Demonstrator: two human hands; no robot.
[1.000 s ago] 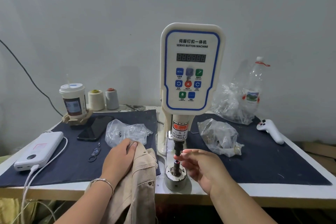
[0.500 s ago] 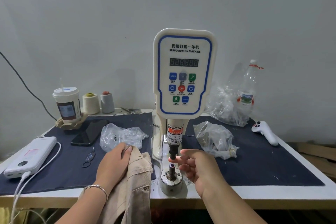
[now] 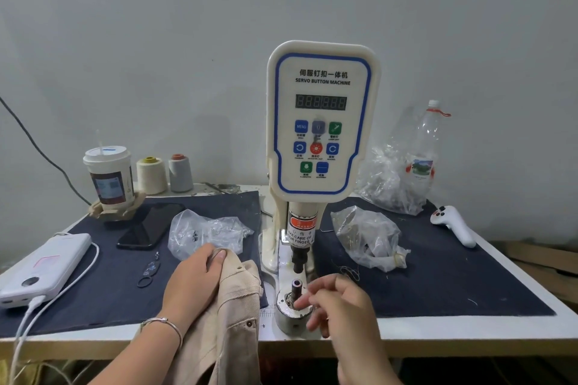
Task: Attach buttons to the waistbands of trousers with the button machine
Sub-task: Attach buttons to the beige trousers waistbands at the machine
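Gripping the beige trousers (image 3: pixel 228 306) at the worktop (image 3: pixel 406 327) edge, my left hand (image 3: pixel 190 284) clamps them; my right hand (image 3: pixel 339 303) hovers with loosely curled fingers beside the button machine (image 3: pixel 322 122). Two clear bags (image 3: pixel 206 233) hold small metal pieces.

The machine (image 3: pixel 322 122) was cream with a blue band round its panel, blue, green and red keys, and a red warning label below. The trousers (image 3: pixel 228 316) were beige. A dark navy cloth (image 3: pixel 438 284) covered the white table (image 3: pixel 438 330). The cup (image 3: pixel 109 175) was white with a dark label. One spool (image 3: pixel 151 175) was cream with a yellow top, the other spool (image 3: pixel 180 172) grey with an orange top. The power bank (image 3: pixel 43 269) and its cable (image 3: pixel 56 297) were white, the phone (image 3: pixel 150 225) black. The bottle (image 3: pixel 425 147) was clear with a red ring. The controller (image 3: pixel 453 228) was white. The bracelet (image 3: pixel 162 323) was silver.
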